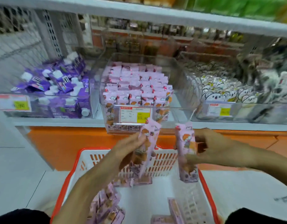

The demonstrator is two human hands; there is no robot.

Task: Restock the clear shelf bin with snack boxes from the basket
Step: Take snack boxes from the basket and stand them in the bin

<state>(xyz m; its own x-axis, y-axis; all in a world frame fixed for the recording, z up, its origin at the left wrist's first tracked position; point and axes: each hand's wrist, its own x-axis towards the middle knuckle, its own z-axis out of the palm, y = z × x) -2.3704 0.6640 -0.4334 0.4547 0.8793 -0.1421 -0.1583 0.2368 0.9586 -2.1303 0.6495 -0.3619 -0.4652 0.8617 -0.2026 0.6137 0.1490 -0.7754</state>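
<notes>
Above the basket [78,160], each hand gripping a snack box: left hand [131,147], right hand [209,147].

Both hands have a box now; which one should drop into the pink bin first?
Probably the left hand. Its box already tilts toward the bin, its top overlapping the price tag. The right hand holds its box upright, off toward the bin's right corner.

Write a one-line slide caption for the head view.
Left hand and right hand each lift a pink snack box from the basket toward the clear bin.
</notes>
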